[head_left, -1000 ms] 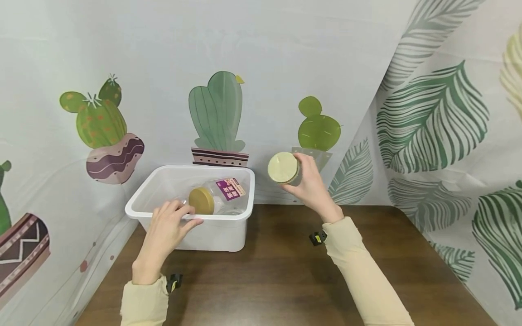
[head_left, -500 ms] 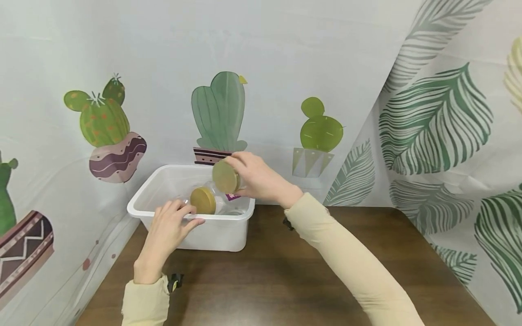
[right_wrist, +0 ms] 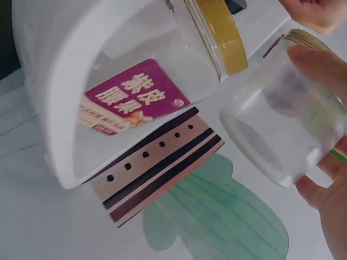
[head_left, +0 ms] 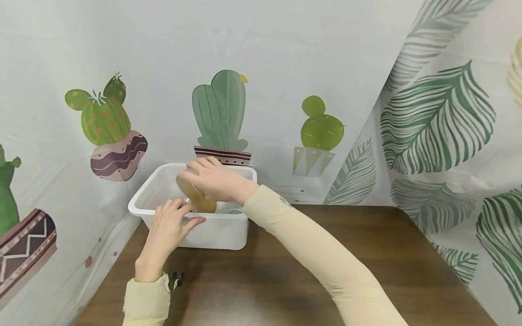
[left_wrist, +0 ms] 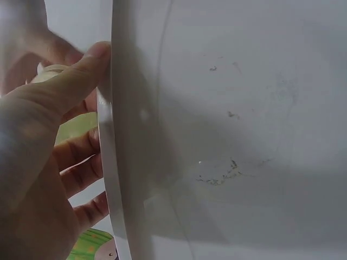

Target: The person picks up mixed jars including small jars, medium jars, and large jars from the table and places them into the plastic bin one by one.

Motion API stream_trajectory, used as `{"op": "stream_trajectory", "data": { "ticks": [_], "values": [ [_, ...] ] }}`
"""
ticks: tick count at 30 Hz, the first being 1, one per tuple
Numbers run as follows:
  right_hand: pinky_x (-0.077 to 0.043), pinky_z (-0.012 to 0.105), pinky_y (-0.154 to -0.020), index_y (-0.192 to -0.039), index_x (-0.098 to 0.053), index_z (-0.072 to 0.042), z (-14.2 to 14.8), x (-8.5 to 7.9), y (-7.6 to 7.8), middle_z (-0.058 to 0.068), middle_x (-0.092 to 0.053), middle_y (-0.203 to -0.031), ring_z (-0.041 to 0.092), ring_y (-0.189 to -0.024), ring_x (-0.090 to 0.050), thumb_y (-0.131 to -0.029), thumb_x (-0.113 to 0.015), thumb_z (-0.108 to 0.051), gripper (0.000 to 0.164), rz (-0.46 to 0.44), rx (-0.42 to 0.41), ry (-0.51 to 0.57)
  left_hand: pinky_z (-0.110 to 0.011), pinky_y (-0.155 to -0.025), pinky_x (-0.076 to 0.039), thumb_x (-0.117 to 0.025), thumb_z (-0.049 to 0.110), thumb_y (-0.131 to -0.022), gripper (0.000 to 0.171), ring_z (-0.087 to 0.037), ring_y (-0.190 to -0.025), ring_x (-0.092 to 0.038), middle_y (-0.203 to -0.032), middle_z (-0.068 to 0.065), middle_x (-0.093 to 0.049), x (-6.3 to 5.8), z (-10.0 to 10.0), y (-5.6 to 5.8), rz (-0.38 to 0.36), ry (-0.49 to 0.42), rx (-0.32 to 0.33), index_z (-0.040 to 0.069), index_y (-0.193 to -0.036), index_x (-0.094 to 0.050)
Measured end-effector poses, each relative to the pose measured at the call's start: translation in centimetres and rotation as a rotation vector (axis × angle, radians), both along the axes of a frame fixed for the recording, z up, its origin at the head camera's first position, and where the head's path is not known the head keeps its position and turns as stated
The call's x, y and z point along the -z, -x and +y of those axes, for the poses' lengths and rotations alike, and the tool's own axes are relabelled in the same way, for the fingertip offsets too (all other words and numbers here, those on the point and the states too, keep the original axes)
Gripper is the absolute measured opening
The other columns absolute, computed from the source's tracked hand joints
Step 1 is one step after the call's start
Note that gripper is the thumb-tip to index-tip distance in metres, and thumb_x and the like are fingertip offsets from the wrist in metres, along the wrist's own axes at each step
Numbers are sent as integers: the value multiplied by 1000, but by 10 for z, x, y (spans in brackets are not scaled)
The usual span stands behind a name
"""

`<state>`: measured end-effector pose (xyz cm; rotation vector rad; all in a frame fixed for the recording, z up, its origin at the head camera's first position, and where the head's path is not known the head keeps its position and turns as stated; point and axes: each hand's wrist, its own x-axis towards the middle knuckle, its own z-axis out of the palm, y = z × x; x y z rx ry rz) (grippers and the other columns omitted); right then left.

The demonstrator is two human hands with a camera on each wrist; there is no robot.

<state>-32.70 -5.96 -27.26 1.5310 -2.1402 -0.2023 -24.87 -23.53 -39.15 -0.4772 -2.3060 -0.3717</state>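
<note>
My left hand (head_left: 166, 231) grips the near rim of a white plastic tub (head_left: 222, 233), thumb outside and fingers inside; the left wrist view shows the thumb (left_wrist: 89, 67) against the rim. Over the tub's left part, my right hand (head_left: 218, 181) holds a clear jar (right_wrist: 282, 114) with a gold lid (head_left: 189, 186), tilted. The right wrist view shows its transparent body between thumb and fingers. Inside the tub lies another clear jar, its purple label (right_wrist: 142, 95) and gold lid (right_wrist: 225, 40) visible. My right hand hides most of that jar in the head view.
The tub stands at the back left of a brown wooden table (head_left: 285, 262). Behind it hangs a pale cloth (head_left: 273, 90) printed with cacti, and a leaf-printed cloth (head_left: 440, 122) lines the right side.
My right hand has carried the held jar leftward, from right of the tub to over its left part, tilting it. My left hand has stayed on the rim.
</note>
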Motion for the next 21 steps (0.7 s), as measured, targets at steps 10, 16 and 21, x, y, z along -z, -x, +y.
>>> {"op": "stream_trajectory", "data": {
  "ticks": [10, 16, 21],
  "values": [
    [-31, 41, -104, -134, -48, -22, -38, 10, 13, 3, -47, -132, 24, -125, -42, -84, -71, -16, 56, 13, 22, -28, -43, -68, -34, -85, 32, -72, 28, -29, -85, -54, -88, -3, -59, 0, -2, 1, -9, 1, -5, 13, -87, -70],
    [-26, 45, -110, -142, -43, -27, -56, 26, 18, 0, -44, -140, 22, -134, -37, -90, -66, -17, 58, 16, 53, -72, -44, -68, -33, -84, 33, -72, 28, -30, -86, -54, -88, -3, -59, 4, -5, -3, -21, -9, -12, 14, -87, -69],
    [-20, 51, -112, -151, -31, -34, -58, 26, 17, 0, -31, -155, 22, -145, -20, -95, -63, -26, 65, -14, 137, -109, -44, -68, -33, -83, 34, -73, 29, -30, -86, -53, -87, -3, -57, 4, -5, -3, -16, -7, -11, 13, -87, -69]
  ]
}}
